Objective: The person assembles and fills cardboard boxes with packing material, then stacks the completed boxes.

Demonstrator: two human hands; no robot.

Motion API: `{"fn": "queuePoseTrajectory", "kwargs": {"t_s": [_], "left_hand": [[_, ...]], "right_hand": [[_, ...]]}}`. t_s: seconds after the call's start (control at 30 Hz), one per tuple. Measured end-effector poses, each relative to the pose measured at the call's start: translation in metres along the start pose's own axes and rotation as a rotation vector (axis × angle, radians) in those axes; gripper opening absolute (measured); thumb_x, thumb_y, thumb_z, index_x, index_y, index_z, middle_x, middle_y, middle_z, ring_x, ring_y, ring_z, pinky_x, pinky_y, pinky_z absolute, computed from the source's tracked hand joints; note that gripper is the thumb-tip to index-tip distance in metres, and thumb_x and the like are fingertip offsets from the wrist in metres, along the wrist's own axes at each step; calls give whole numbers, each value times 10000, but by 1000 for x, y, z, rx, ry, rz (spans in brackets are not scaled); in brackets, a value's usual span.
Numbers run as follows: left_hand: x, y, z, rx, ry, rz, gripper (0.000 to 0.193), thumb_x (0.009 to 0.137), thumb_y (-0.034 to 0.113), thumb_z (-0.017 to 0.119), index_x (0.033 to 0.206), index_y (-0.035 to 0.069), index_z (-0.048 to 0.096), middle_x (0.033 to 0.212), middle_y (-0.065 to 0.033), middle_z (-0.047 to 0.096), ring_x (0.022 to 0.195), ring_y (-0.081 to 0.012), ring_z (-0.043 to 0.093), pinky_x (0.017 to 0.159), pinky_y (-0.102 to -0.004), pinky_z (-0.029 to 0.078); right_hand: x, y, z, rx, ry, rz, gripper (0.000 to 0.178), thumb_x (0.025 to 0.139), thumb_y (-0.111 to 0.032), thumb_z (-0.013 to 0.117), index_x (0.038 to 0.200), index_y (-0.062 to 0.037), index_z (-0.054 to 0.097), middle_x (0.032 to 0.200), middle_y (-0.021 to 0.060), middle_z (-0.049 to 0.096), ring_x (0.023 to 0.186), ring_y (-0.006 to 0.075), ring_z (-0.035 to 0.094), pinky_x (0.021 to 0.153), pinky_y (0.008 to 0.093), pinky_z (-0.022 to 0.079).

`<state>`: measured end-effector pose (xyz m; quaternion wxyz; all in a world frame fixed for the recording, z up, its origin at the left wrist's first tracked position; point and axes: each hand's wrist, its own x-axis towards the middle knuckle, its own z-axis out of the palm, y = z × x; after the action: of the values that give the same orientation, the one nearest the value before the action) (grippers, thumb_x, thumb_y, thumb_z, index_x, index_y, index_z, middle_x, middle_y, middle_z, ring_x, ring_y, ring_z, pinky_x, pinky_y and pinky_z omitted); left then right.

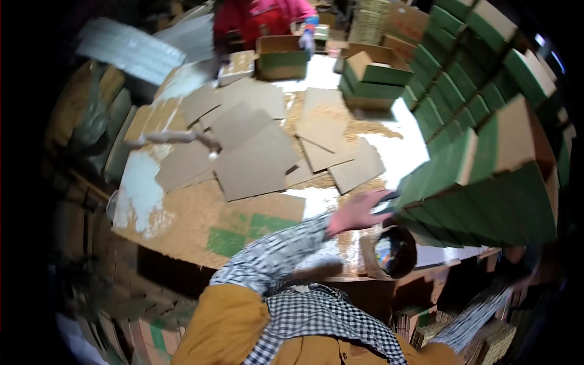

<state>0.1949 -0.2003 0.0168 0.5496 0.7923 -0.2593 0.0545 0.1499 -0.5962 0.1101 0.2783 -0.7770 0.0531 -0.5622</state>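
My left hand, in a pink glove with dark fingertips, reaches over the table's near side. Its fingers are spread beside the near left end of a row of nested green-and-brown cardboard boxes; whether they touch it, I cannot tell. Just below that hand stands a round dark container with small colourful items inside. My right hand is dark and blurred under the right end of the boxes, so its fingers cannot be made out. Flat grey-brown cardboard sheets lie overlapping across the middle of the table.
Tall stacks of green boxes rise at the right. Open boxes stand at the table's far side. Across the table, a person in pink and red has a gloved hand by another open box. A twisted pale strip lies left.
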Motion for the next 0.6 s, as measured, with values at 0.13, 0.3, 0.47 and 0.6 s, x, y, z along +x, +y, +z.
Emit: {"fn": "queuePoseTrajectory", "kwargs": {"t_s": [0.13,0.3,0.47,0.6], "left_hand": [[-235,-127,-128,650,398,-554,490,769,344,644,1131,30,542,1160,-180,519,1051,-313,512,893,-403,422],[-360,-164,-210,1151,376,-1186,772,735,511,625,1266,-11,418,1298,-180,409,1148,-350,404,933,-494,344],[-348,-170,-257,954,336,-1275,776,768,538,584,1286,-10,402,1308,-183,415,1149,-336,426,923,-466,360],[-410,-224,-313,139,725,-871,450,892,329,516,1172,-23,511,966,-164,623,854,-269,585,771,-350,449]], "right_hand": [[-171,-144,44,556,-543,395,567,796,-117,629,1298,21,404,1225,160,489,1099,223,485,908,307,408],[-395,-201,193,280,-1275,925,728,750,-272,702,1307,38,350,1219,248,484,1077,314,500,893,373,414],[-441,-208,210,378,-1185,1418,243,745,-205,704,837,10,634,652,37,596,583,141,551,527,273,445],[-356,-281,180,888,-1102,1155,263,773,-78,638,1002,44,595,851,50,628,713,120,588,644,233,470]]}}
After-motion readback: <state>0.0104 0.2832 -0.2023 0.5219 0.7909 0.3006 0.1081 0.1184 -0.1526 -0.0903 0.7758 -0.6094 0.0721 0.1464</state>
